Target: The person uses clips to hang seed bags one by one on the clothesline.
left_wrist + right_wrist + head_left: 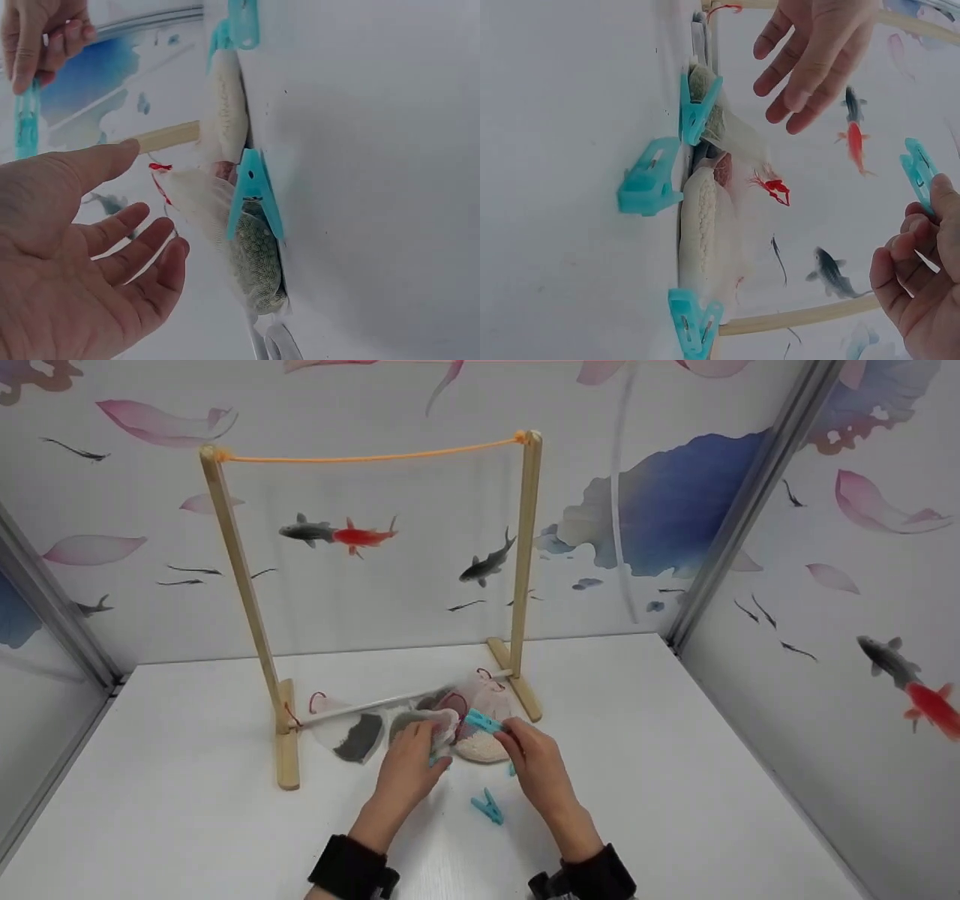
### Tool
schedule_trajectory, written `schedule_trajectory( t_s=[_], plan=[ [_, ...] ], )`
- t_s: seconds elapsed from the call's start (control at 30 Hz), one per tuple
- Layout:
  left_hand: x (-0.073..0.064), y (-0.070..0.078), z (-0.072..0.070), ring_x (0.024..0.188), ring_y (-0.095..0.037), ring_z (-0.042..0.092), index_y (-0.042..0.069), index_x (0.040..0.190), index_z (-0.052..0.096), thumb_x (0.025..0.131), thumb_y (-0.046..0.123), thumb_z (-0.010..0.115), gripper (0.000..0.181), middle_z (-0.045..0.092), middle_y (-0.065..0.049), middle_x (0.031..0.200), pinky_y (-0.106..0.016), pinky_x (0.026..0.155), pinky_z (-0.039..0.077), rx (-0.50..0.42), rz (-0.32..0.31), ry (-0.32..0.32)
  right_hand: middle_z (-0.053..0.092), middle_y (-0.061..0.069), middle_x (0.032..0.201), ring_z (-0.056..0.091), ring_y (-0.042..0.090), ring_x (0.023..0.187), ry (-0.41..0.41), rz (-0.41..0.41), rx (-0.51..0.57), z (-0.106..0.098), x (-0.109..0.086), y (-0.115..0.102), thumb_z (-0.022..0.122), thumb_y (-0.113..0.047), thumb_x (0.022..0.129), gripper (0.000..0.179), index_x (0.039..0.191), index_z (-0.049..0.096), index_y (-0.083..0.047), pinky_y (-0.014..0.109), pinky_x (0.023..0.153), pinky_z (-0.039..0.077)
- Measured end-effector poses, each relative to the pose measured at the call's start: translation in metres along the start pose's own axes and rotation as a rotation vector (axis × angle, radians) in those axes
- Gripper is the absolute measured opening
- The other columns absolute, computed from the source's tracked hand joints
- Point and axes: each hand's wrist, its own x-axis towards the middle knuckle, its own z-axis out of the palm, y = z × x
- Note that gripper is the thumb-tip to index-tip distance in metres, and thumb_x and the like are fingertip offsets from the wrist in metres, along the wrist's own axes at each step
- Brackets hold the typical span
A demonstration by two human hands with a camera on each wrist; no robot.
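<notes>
My right hand pinches a light blue clothespin between thumb and fingers, above the bags. My left hand hovers with loosely bent fingers beside a mesh drawstring bag of greenish grains; in the left wrist view nothing is in its grasp. Another clothespin lies in front of that bag. To the right rests a mesh bag of white grains, and behind it a bag with reddish contents. A bag with dark grey contents lies at left. One more clothespin lies nearer me.
A wooden stand rises behind the bags, an orange cord strung between its post tops. Its white lower bar crosses just behind the bags, and its feet rest on the white table. Printed walls enclose the table.
</notes>
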Motion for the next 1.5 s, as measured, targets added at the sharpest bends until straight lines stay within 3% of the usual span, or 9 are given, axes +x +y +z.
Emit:
schedule_trajectory(
  t_s=[0.1,0.23,0.37,0.6,0.83,0.97,1.1,1.23,1.5],
  plan=[
    [0.014,0.0,0.008,0.109,-0.032,0.056,0.006,0.121,0.053,0.078,0.023,0.076,0.051,0.058,-0.014,0.117,-0.045,0.089,0.048,0.156,0.009,0.03,0.053,-0.004,0.073,0.045,0.002,0.065,0.017,0.021,0.021,-0.001,0.0,0.002,0.052,-0.022,0.095,0.015,0.093,0.06,-0.01,0.016,0.057,0.041],
    [0.027,-0.001,0.017,0.093,-0.03,0.062,0.006,0.108,0.056,0.077,0.024,0.077,0.041,0.063,-0.012,0.1,-0.042,0.077,0.051,0.336,0.075,0.109,0.054,-0.003,0.074,0.046,0.002,0.066,0.023,0.027,0.037,-0.001,-0.001,0.004,0.053,-0.02,0.095,0.012,0.094,0.06,-0.01,0.016,0.057,0.042],
    [0.034,-0.003,0.018,0.075,-0.025,0.065,0.01,0.095,0.061,0.08,0.024,0.074,0.025,0.066,-0.007,0.083,-0.037,0.064,0.051,0.378,0.115,0.15,0.054,-0.003,0.074,0.046,0.001,0.066,0.016,0.039,0.044,-0.001,-0.003,0.006,0.053,-0.021,0.095,0.011,0.094,0.059,-0.011,0.015,0.057,0.042],
    [0.041,-0.012,-0.005,0.077,-0.023,0.066,0.01,0.092,0.066,0.087,0.016,0.066,0.007,0.069,-0.007,0.084,-0.037,0.064,0.053,0.095,0.023,0.165,0.053,-0.004,0.073,0.046,0.002,0.065,0.05,0.039,0.042,0.0,-0.002,0.011,0.054,-0.021,0.095,0.012,0.094,0.059,-0.01,0.016,0.056,0.041],
    [0.048,-0.027,-0.04,0.085,-0.02,0.067,0.007,0.101,0.065,0.091,0.01,0.06,0.011,0.068,-0.008,0.096,-0.033,0.072,0.056,-0.318,-0.086,0.18,0.054,0.0,0.071,0.045,0.002,0.063,0.061,0.064,0.05,0.0,-0.002,0.013,0.054,-0.021,0.095,0.013,0.093,0.06,-0.01,0.017,0.055,0.042],
    [0.048,-0.029,-0.058,0.087,-0.019,0.068,0.008,0.105,0.063,0.093,0.012,0.057,0.014,0.066,-0.008,0.099,-0.029,0.073,0.057,-0.452,-0.132,0.138,0.056,0.001,0.073,0.045,0.002,0.064,0.057,0.071,0.041,-0.002,0.003,0.013,0.053,-0.022,0.095,0.015,0.093,0.061,-0.01,0.017,0.056,0.042],
    [0.049,-0.025,-0.079,0.089,-0.019,0.068,0.009,0.106,0.064,0.093,0.015,0.058,0.015,0.067,-0.008,0.1,-0.03,0.075,0.057,-0.457,-0.111,0.11,0.057,-0.001,0.074,0.048,0.005,0.066,0.044,-0.018,-0.029,-0.01,0.027,0.005,0.054,-0.021,0.095,0.014,0.094,0.061,-0.008,0.02,0.059,0.045],
    [0.055,-0.02,-0.108,0.088,-0.017,0.068,0.012,0.105,0.064,0.093,0.017,0.058,0.015,0.068,-0.005,0.099,-0.032,0.076,0.056,-0.379,-0.062,0.114,0.061,0.003,0.078,0.055,0.012,0.068,0.031,-0.197,-0.152,-0.026,0.069,-0.01,0.057,-0.017,0.093,0.01,0.093,0.06,-0.007,0.026,0.061,0.05],
    [0.067,-0.002,-0.183,0.087,-0.021,0.065,0.012,0.102,0.068,0.092,0.018,0.06,0.014,0.071,-0.007,0.095,-0.035,0.076,0.052,-0.19,0.054,0.183,0.063,0.005,0.078,0.059,0.02,0.069,0.009,-0.489,-0.357,-0.06,0.161,-0.062,0.056,-0.017,0.094,0.011,0.091,0.06,-0.007,0.032,0.061,0.051]
  ],
)
